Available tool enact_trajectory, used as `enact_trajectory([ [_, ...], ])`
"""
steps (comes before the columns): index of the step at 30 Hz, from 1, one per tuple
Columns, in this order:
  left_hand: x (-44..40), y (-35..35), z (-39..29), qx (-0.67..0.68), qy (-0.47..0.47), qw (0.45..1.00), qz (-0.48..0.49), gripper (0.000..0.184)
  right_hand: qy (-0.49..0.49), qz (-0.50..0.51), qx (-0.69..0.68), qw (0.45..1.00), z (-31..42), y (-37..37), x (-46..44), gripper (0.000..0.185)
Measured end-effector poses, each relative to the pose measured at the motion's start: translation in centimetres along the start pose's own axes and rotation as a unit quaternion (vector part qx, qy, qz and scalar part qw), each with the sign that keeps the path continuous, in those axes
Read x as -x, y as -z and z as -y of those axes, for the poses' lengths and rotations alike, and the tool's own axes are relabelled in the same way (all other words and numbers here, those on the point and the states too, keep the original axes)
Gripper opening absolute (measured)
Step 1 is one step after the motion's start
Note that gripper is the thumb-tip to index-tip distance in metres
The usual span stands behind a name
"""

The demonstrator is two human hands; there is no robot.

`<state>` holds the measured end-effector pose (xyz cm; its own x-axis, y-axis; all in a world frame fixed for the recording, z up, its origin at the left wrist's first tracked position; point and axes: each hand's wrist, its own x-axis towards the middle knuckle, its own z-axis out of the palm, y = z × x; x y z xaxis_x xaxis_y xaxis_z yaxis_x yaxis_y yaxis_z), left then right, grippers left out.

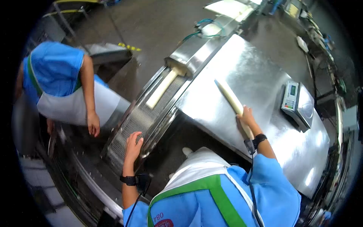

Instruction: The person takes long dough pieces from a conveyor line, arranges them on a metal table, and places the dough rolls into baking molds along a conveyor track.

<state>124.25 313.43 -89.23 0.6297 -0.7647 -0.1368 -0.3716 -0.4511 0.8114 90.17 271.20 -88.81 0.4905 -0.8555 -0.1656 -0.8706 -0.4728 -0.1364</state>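
A long pale roll (230,95) lies slantwise on the shiny metal table (264,72). My right hand (246,116) is closed around the lower part of this roll. My left hand (133,145) is apart from any object, beside the near edge of the mesh conveyor (130,130), with its fingers spread. Another long pale roll (162,90) rests on the conveyor, its upper end at the mouth of a metal housing (196,53). A black band is on each of my wrists.
A co-worker (56,75) in blue with a white apron stands across the conveyor at the left, arms lowered. A digital scale (297,104) sits on the table's right side. Pale sheets (230,8) lie at the far end of the line.
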Motion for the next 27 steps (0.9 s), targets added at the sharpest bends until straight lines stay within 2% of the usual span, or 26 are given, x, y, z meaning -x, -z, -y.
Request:
enact_trajectory([
  [2, -2.6, -0.6, -0.1, -0.060, -0.040, 0.997, -0.035, 0.036, 0.005, -0.019, -0.041, 0.999, 1.8, 0.7, 1.4, 0.059],
  [3, -4.1, -0.8, 0.1, -0.088, -0.035, 0.995, -0.034, 0.040, 0.016, -0.020, -0.038, 0.999, 3.0, 1.3, 1.8, 0.058],
  [5, -7.0, -1.9, 0.7, -0.135, -0.009, 0.990, -0.040, 0.051, -0.048, 0.032, -0.069, 0.996, 4.6, 2.0, 1.1, 0.060],
  [7, -9.0, -3.6, -0.6, -0.179, 0.049, 0.981, -0.059, 0.058, -0.050, 0.035, -0.062, 0.996, 3.6, 2.1, -0.6, 0.061],
  [8, -9.9, -4.0, -0.5, -0.199, 0.041, 0.975, -0.090, 0.059, -0.050, 0.017, -0.068, 0.996, 3.6, 2.2, -1.7, 0.061],
  [9, -10.8, -4.6, -0.4, -0.231, 0.039, 0.964, -0.128, 0.059, -0.041, 0.020, -0.064, 0.997, 3.8, 2.2, -2.5, 0.061],
  [12, -12.1, -5.2, -1.4, -0.240, 0.009, 0.959, -0.153, 0.057, 0.004, 0.025, -0.044, 0.999, 4.4, 2.7, -3.8, 0.062],
  [15, -12.9, -5.7, -2.0, -0.297, -0.008, 0.945, -0.137, 0.054, 0.050, 0.010, -0.010, 0.999, 4.6, 2.2, -3.6, 0.063],
  [17, -13.2, -5.5, -2.9, -0.300, 0.027, 0.947, -0.111, 0.051, 0.049, 0.002, -0.054, 0.997, 5.0, 1.5, -2.9, 0.057],
  [19, -13.1, -5.6, -3.6, -0.317, 0.040, 0.937, -0.138, 0.053, 0.090, 0.014, -0.111, 0.990, 3.8, -0.6, -3.4, 0.055],
  [20, -12.9, -5.3, -4.1, -0.313, 0.076, 0.936, -0.139, 0.054, 0.124, 0.017, -0.151, 0.981, 3.7, -0.5, -3.2, 0.055],
  [21, -12.8, -5.2, -4.3, -0.308, 0.114, 0.934, -0.140, 0.055, 0.119, 0.095, -0.174, 0.973, 4.0, 1.2, -2.4, 0.056],
  [22, -12.4, -5.4, -3.7, -0.331, 0.062, 0.921, -0.195, 0.059, 0.143, 0.110, -0.198, 0.964, 3.0, 0.4, -3.2, 0.056],
  [24, -12.1, -5.0, -3.5, -0.344, 0.071, 0.917, -0.188, 0.059, 0.166, 0.122, -0.222, 0.953, 2.6, 0.8, -3.2, 0.056],
  [26, -12.0, -4.5, -2.4, -0.365, 0.088, 0.913, -0.159, 0.060, 0.078, -0.087, -0.134, 0.984, 2.5, 1.2, -2.0, 0.050],
  [27, -11.9, -4.3, -1.7, -0.367, 0.083, 0.913, -0.157, 0.060, 0.073, -0.088, -0.136, 0.984, 2.4, 1.7, -1.2, 0.050],
])
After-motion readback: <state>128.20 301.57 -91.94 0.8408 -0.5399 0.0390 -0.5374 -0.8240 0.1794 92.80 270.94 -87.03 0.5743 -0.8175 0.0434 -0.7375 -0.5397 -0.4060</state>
